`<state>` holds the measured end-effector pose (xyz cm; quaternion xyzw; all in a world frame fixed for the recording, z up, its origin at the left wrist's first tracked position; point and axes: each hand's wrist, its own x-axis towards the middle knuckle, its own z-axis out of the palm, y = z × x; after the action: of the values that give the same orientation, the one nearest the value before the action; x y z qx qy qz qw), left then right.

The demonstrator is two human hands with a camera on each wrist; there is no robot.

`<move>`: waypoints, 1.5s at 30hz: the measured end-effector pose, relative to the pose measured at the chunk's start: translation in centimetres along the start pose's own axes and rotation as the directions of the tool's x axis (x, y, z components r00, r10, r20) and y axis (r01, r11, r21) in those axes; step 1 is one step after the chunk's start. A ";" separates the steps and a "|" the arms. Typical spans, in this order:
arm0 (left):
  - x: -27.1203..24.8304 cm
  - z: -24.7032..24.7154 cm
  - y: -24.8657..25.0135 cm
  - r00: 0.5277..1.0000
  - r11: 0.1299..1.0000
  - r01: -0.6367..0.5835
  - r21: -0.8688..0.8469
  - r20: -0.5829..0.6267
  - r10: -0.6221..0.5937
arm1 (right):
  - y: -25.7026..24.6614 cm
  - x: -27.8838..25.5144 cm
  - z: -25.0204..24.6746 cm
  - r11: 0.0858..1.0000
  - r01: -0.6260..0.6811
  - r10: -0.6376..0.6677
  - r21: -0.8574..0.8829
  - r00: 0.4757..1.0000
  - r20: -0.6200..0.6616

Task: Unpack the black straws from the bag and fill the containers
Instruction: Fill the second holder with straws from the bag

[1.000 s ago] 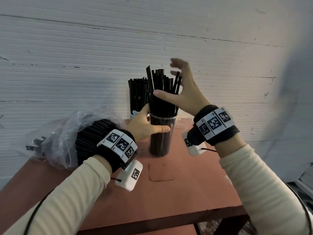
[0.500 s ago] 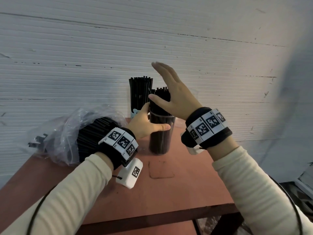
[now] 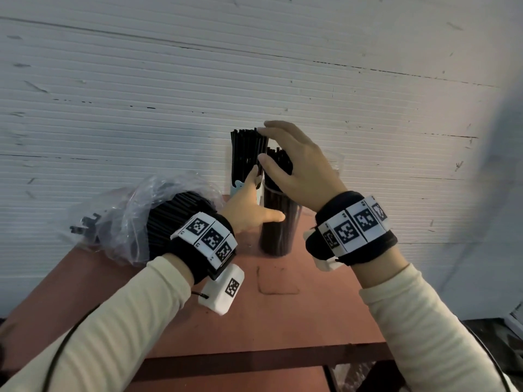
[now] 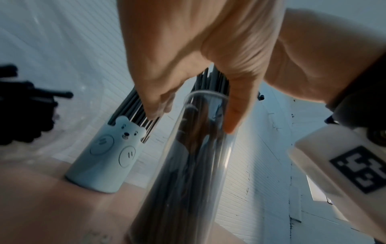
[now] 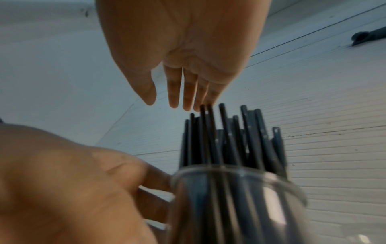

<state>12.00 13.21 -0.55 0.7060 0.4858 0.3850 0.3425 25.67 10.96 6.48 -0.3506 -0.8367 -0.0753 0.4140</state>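
Since a second ago the right hand (image 3: 294, 168) has dropped, flat and loose-fingered, onto the black straws (image 3: 278, 158) in the clear container (image 3: 278, 222), which the left hand (image 3: 249, 210) grasps mid-table. Pressing off-centre could tip it against the far bear holder (image 4: 104, 156).

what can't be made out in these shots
- Head view: the bear container is almost wholly hidden by the left hand.
- Head view: the straws in the bag cannot be counted; crinkled plastic and the left wristband cover them.
- Right wrist view: whether the right hand touches the straw tips is blurred.
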 end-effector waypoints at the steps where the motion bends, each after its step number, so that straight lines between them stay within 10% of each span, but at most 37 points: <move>1: -0.4 -0.5 -0.1 0.998 1.000 0.001 0.003 -0.057 -0.001 | -0.6 -0.1 0.3 1.000 0.019 -0.018 0.022 0.999 -0.051; 6: -3.3 -4.9 0.0 0.930 0.997 -0.079 0.017 -0.360 0.080 | -3.4 -0.2 2.9 0.977 0.024 0.003 0.214 0.992 -0.123; 9: -5.3 -8.2 -0.1 0.864 0.988 -0.087 0.130 -0.483 0.140 | -4.8 0.0 5.3 0.955 -0.139 0.105 0.262 0.985 0.141; 13: -7.7 -11.7 -1.4 0.805 0.958 0.046 0.284 -0.579 0.133 | -5.8 0.5 8.2 0.956 -0.276 0.174 0.105 0.813 0.555; 20: -9.1 -15.0 -4.4 0.948 0.916 0.188 0.355 -0.308 -0.075 | -7.4 2.3 13.5 0.985 -0.170 0.134 -0.035 0.616 0.776; 26: -9.2 -15.8 -4.6 0.937 0.916 0.205 0.344 -0.339 -0.082 | -7.1 3.3 18.1 0.956 -0.114 0.281 -0.269 0.607 0.743; 38: -8.8 -15.6 -3.6 0.926 0.971 0.051 0.233 -0.374 0.041 | -7.7 3.5 17.0 0.990 -0.109 0.140 -0.092 0.616 0.775; 45: -8.4 -16.4 -3.6 0.895 0.969 -0.006 0.247 -0.432 0.115 | -7.5 3.5 15.7 0.971 -0.241 0.171 0.012 0.724 0.668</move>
<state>-5.82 8.09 2.26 0.6507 0.5714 0.4847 0.1231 9.32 13.73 0.14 -0.4244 -0.8872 0.1413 0.1131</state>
